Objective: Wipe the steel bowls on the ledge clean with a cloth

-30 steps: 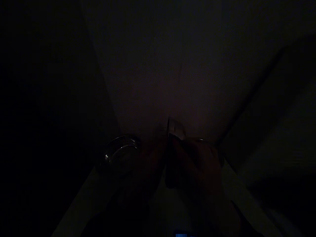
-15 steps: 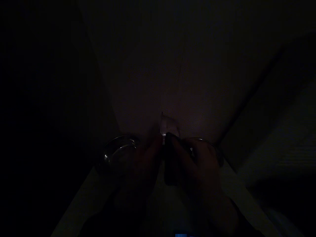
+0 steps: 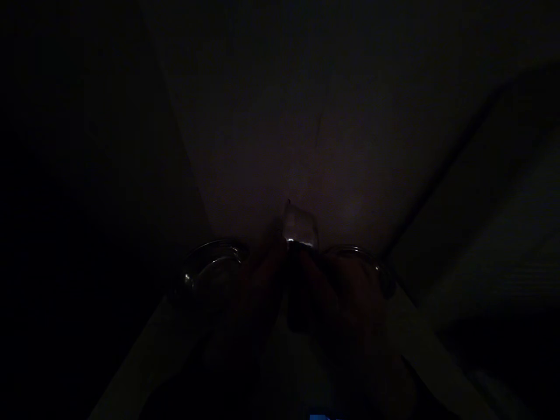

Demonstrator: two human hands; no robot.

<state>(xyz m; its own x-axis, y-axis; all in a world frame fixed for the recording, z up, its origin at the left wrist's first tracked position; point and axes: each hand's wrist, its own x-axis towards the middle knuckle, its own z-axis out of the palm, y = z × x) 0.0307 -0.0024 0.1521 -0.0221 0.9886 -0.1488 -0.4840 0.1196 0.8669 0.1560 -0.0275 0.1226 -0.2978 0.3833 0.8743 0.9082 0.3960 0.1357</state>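
The picture is very dark. Near the middle, a small shiny cup-like metal piece (image 3: pixel 301 226) sits between my hands. My left hand (image 3: pixel 258 286) is closed at its left side and appears to grip it, though the fingertips are hard to see. My right hand (image 3: pixel 350 297) is closed round a dark object (image 3: pixel 298 312), whose top meets the lower edge of the metal piece. What kind of thing the dark object is, I cannot make out.
A shiny metal bowl (image 3: pixel 210 251) stands to the left, partly behind my left hand. Another round metal rim (image 3: pixel 354 249) shows behind my right hand. A pale wall or panel (image 3: pixel 271 163) rises beyond, and pale table edges (image 3: pixel 135 356) run down both sides.
My right hand and the dark object have shifted slightly down and left, showing more of the metal piece's lower edge. The view has become dimmer around my hands.
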